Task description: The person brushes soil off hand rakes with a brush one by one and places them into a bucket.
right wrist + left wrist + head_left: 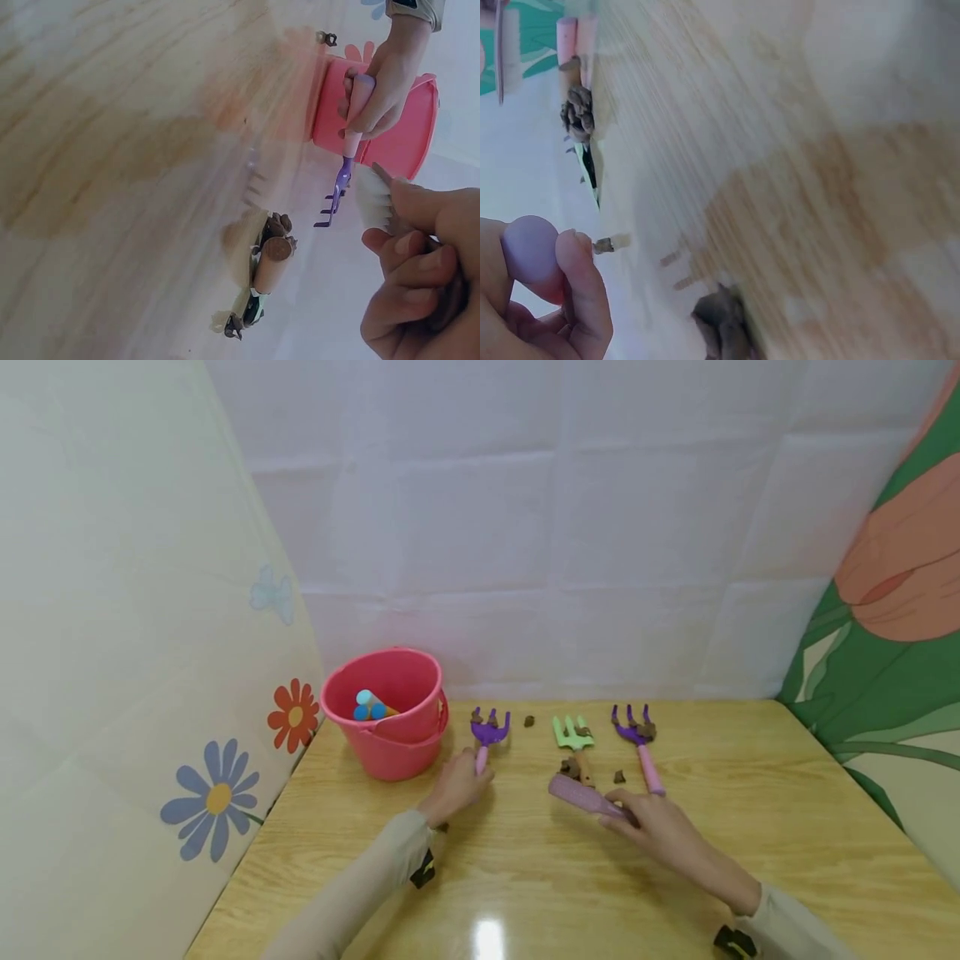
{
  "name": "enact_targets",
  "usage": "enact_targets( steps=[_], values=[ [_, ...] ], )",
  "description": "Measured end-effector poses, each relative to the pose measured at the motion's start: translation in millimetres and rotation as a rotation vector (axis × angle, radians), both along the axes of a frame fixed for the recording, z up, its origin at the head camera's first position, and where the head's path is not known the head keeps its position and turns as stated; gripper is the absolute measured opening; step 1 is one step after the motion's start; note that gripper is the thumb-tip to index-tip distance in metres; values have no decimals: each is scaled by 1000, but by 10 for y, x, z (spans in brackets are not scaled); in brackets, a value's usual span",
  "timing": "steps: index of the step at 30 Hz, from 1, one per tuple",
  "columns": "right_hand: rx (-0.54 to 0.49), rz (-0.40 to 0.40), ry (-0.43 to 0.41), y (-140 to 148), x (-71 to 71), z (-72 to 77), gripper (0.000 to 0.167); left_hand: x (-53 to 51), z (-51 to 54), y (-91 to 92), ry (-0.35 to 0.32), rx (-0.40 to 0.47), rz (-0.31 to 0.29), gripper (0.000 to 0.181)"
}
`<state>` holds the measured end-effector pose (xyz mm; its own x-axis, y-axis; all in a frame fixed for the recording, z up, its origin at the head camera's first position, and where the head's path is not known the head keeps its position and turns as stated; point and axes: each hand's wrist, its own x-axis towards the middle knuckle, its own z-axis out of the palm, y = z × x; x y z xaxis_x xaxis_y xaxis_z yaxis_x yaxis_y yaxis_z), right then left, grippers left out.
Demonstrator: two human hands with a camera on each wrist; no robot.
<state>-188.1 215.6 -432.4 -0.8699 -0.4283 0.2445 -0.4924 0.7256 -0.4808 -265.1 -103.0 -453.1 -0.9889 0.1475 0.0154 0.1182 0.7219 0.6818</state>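
Note:
My left hand (454, 787) grips the pink handle of a purple hand rake (489, 732), whose tines carry brown clumps in the head view. In the left wrist view the round handle end (529, 249) shows between thumb and fingers. My right hand (666, 833) holds a glittery pink brush (583, 795) by its handle; its white bristles (373, 199) show in the right wrist view. Just beyond the brush lies a green hand fork (573, 736) with a wooden handle and brown clumps on it. A second purple rake (649, 767) with a pink handle lies to the right.
A pink bucket (392, 753) stands at the back left, with blue-ended sticks (369, 708) inside. Loose brown clumps lie on the wooden table (585, 893), one (529, 721) near the back and another (724, 322) close to my left wrist. Cloth walls border the back and sides.

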Motion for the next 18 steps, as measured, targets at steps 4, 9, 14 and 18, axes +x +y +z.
enact_targets(
  steps=[4, 9, 14, 18],
  values=[
    [-3, 0, 19, 4, -30, 39, 35, 53, 27, 0, 17, 9, -11, 23],
    [-4, 7, 73, 0, -71, 92, 30, 106, 48, -15, 66, -12, -12, 20],
    [-20, -22, 110, 0, -121, 87, 29, 150, 49, -18, 51, 1, -24, 20],
    [-33, -21, 150, 15, -155, 60, 26, 183, 46, -6, 30, 27, -54, 22]
  ],
)
